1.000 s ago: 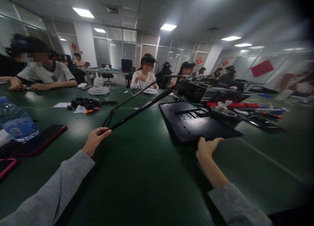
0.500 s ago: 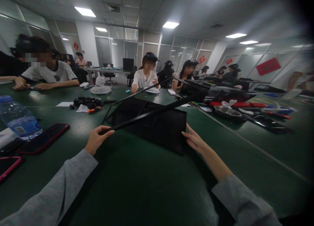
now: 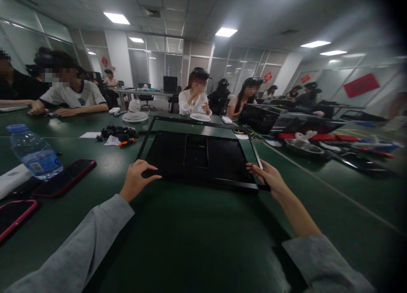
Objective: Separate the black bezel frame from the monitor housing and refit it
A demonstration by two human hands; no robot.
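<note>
A black monitor bezel (image 3: 208,182), an open rectangular frame, lies over a black monitor back cover (image 3: 222,155) with a recessed panel in its middle. Both sit in front of me at the table. My right hand (image 3: 269,177) has its fingers closed around the bezel's right side near the front corner. At the left front corner is my left hand (image 3: 138,179), its thumb and forefinger apart with a gap between the tips. Part of that corner is hidden behind the left hand.
On the left of the green table (image 3: 178,242) stand a water bottle (image 3: 38,155) and phones (image 3: 65,178). A small fan (image 3: 135,115) and dark cables (image 3: 117,134) lie beyond. Right of the frame is a metal bowl (image 3: 303,146) among tools. Several people sit across.
The bezel has gone from tilted and skewed to lying nearly level over the back cover. My left fingers have let go of it. My right hand has moved from the cover's edge to the bezel.
</note>
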